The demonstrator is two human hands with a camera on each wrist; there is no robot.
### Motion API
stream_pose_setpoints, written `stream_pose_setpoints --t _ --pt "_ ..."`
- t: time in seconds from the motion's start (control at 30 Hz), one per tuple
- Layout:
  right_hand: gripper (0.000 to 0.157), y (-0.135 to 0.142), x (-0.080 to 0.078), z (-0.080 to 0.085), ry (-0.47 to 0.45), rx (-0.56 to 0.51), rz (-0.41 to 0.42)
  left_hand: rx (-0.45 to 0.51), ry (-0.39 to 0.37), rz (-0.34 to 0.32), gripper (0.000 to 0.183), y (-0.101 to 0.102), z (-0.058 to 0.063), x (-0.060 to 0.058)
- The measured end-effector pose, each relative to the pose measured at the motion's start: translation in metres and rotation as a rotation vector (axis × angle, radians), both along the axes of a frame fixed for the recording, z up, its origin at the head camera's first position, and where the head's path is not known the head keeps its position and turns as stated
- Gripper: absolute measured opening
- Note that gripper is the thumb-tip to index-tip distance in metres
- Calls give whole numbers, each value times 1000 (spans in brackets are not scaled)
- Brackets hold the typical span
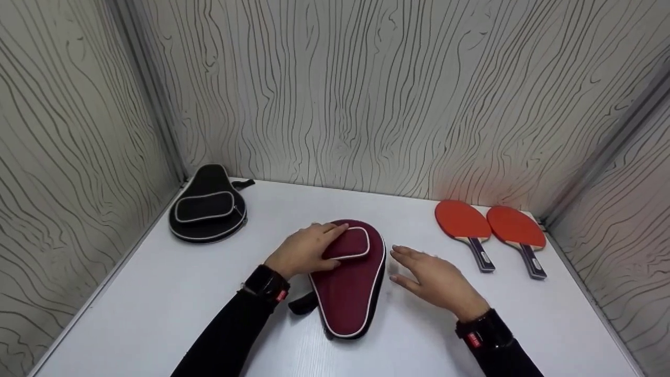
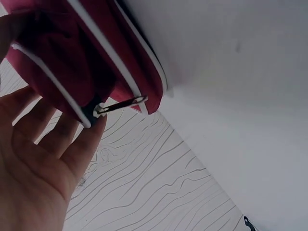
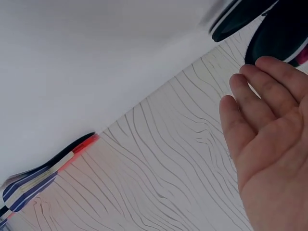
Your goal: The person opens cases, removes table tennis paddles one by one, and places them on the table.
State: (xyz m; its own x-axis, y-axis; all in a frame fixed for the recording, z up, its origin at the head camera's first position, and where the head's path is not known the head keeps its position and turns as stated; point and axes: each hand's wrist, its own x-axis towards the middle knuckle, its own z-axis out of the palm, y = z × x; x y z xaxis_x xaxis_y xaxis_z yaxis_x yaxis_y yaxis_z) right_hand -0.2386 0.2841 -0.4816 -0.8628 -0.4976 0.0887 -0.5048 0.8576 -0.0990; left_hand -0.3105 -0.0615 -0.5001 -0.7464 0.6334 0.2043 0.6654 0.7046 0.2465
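A dark red table tennis paddle case (image 1: 346,298) with white piping lies in the middle of the table, its narrow end toward me. My left hand (image 1: 308,250) grips the raised pocket (image 1: 353,244) on its wide end, fingers at the far edge and thumb at the near edge. In the left wrist view a zipper pull (image 2: 120,105) hangs at the pocket's corner, beside the fingertips. My right hand (image 1: 437,280) is held just right of the case, fingers extended and holding nothing. Its fingertips (image 3: 267,62) point toward the case's black side.
A black paddle case (image 1: 207,180) with white piping lies at the back left. Two red paddles (image 1: 463,220) (image 1: 515,226) with dark handles lie side by side at the back right. Wood-grain patterned panels (image 1: 324,94) enclose the white table (image 1: 167,293) at the back and both sides.
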Motion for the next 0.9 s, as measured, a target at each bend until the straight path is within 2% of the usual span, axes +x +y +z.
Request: stream_pose_setpoints --t 0.27,0.47,0.9 --pt "55 -15 10 8 57 -4 52 -33 -41 -7 81 -1 -2 3" --pt "59 -30 19 6 40 9 118 -33 -76 -8 77 -3 -2 4" --pt "78 -75 50 -12 -43 141 328 -80 -55 -11 76 -3 -2 4"
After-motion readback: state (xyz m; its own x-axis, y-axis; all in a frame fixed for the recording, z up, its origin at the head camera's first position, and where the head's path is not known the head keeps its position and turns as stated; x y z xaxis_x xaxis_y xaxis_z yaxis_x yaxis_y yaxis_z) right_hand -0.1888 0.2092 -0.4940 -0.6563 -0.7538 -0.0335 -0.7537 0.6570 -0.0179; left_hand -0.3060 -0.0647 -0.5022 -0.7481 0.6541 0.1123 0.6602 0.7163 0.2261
